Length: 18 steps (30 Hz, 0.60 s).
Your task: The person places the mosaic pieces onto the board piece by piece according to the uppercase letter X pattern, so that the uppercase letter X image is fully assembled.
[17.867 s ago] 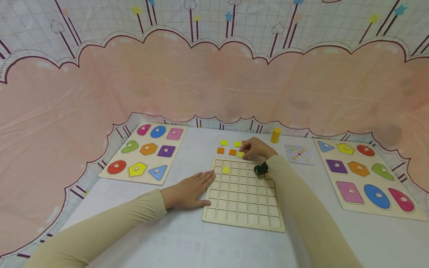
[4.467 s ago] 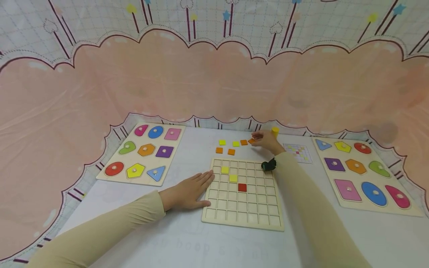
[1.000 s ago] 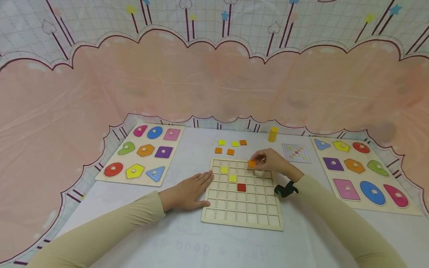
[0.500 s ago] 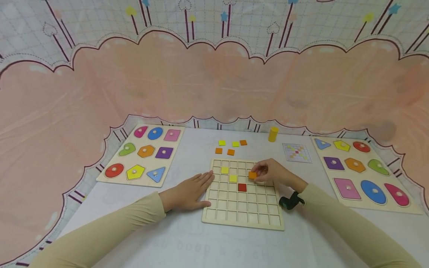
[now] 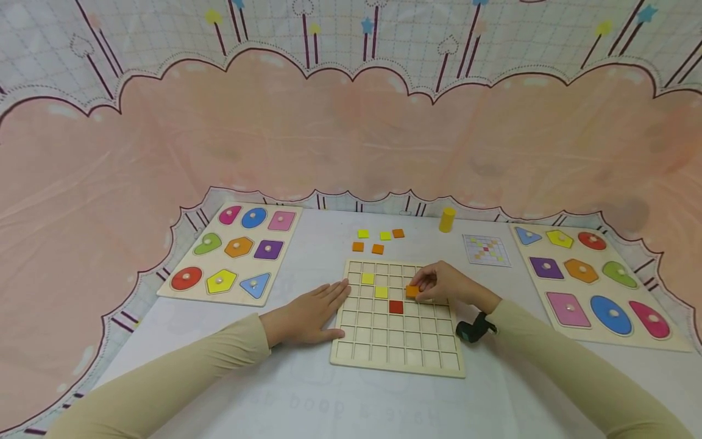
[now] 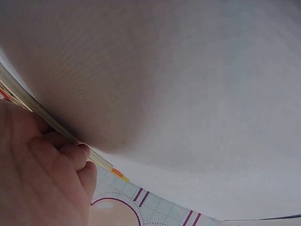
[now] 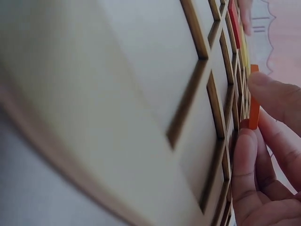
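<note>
In the head view my right hand (image 5: 446, 283) pinches an orange square tile (image 5: 412, 292) between thumb and fingers, low over the wooden grid board (image 5: 378, 366). Seen from the right wrist, the orange tile (image 7: 254, 99) stands out edge-on, close over the grid. On the board, two yellow tiles (image 5: 368, 278) and a red tile (image 5: 396, 307) sit in cells along a diagonal; the orange tile is up and right of the red one. My left hand (image 5: 307, 314) rests with fingers straight at the board's left edge, its fingertips on the rim.
Several loose yellow and orange tiles (image 5: 378, 249) lie behind the board. A yellow cylinder (image 5: 446, 220) and a printed pattern card (image 5: 485, 250) are at the back right. Shape puzzle boards flank the table at left (image 5: 211, 262) and right (image 5: 595, 305).
A second yellow tile and the red tile have come onto the board. My right hand has carried the orange tile from the back, then nearer across the grid and down. My left hand stays put.
</note>
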Each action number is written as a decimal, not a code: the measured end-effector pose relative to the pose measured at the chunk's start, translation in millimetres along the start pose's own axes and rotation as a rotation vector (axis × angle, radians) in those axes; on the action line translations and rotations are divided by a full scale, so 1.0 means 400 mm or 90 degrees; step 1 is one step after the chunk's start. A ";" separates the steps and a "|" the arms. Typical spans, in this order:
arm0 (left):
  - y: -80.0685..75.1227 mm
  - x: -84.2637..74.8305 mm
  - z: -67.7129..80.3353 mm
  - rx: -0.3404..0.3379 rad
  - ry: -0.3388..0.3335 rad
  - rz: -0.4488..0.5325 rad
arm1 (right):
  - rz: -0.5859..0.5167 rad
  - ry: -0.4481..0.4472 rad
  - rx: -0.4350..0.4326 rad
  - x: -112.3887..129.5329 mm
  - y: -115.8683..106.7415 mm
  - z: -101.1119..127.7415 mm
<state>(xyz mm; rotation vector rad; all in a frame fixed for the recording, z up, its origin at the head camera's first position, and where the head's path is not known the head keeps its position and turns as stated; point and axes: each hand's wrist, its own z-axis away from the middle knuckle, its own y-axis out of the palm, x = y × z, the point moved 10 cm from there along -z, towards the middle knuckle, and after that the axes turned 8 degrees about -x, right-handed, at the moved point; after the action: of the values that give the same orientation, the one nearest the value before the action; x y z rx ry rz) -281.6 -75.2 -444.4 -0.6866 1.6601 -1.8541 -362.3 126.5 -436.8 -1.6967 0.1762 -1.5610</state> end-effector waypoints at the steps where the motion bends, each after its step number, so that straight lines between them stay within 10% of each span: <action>1: 0.000 0.000 0.000 0.000 0.000 0.000 | 0.002 0.001 0.002 0.001 0.001 -0.001; 18: -0.008 -0.005 0.001 -0.017 0.009 0.013 | 0.039 -0.009 0.021 0.022 0.005 -0.001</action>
<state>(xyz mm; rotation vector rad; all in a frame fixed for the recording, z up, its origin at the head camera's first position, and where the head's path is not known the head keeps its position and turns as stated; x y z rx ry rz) -280.0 -73.8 -441.2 -0.6671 1.6979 -1.8303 -359.8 119.9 -431.1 -1.6619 0.1929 -1.4986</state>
